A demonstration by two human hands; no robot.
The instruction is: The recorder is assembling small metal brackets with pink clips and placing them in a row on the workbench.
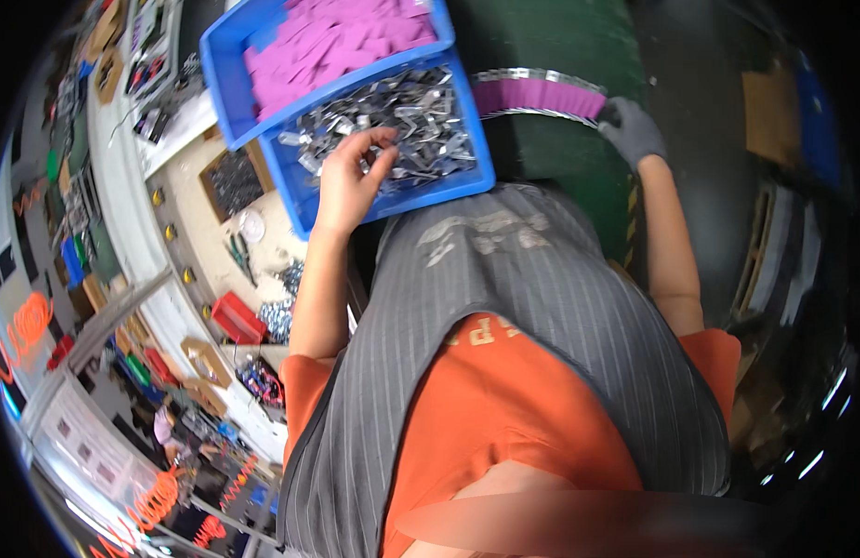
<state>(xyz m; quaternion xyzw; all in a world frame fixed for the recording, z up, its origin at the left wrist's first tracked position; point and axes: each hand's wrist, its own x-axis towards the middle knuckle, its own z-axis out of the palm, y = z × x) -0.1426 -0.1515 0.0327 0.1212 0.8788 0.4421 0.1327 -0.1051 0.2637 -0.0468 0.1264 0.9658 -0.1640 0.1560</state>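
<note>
My bare left hand [354,177] dips half-curled into the blue plastic bin of bent silver metal clips [393,121], fingertips pinching one, at eleven o'clock; my grey-gloved right hand [630,128] grips the curved metal strip of purple tags [540,96] at one o'clock, steadying it.
</note>
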